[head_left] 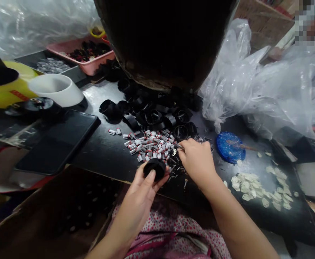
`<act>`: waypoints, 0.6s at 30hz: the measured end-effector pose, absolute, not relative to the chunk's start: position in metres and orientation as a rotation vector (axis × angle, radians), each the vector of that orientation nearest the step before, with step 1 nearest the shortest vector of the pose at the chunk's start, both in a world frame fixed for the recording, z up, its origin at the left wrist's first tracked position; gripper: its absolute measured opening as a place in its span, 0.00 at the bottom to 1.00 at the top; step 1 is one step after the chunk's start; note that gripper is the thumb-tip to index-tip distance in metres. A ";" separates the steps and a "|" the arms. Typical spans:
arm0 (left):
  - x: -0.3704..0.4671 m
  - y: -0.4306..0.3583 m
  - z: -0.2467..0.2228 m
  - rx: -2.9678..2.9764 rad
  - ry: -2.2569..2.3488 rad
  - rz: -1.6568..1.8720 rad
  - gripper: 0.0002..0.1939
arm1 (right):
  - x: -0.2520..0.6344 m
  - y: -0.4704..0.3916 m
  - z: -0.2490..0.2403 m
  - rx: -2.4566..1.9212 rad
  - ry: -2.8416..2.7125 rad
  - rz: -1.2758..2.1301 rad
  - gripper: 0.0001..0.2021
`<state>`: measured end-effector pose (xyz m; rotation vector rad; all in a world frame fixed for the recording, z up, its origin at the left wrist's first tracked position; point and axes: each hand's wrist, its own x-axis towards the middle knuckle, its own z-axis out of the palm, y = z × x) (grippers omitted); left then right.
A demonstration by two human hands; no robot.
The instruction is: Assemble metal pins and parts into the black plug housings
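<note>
My left hand (pixel 146 183) is closed around a round black plastic housing (pixel 155 168), with the thumb pressed inside its rim. My right hand (pixel 197 160) pinches a thin metal tool (pixel 180 146), mostly hidden by the fingers; it may be tweezers. Its tip is over the right side of a heap of small grey-and-red cylinders (pixel 152 144). Below and beside the right hand lie small springs and screws (pixel 175 167). More black round housings (pixel 154 117) are piled just beyond the cylinders.
A blue round lid (pixel 230 147) holding a stick lies on the right, near scattered pale flat pieces (pixel 247 185). On the left are a dark phone-like slab (pixel 59 140), a white ring (pixel 56 90) and a pink tray (pixel 92 64). A large dark object (pixel 165 39) overhangs the back.
</note>
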<state>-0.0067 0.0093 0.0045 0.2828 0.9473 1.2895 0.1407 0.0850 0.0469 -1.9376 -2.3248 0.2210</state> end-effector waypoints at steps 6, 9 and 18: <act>0.001 0.016 0.006 0.226 0.902 1.308 0.09 | 0.145 0.090 0.049 -1.918 -2.304 0.286 0.06; 0.001 0.017 0.009 0.152 0.895 1.299 0.08 | 0.155 0.068 0.055 -1.754 -1.997 0.749 0.04; 0.014 0.012 0.013 0.077 0.899 1.213 0.07 | 0.166 0.032 0.058 -1.521 -1.659 0.954 0.04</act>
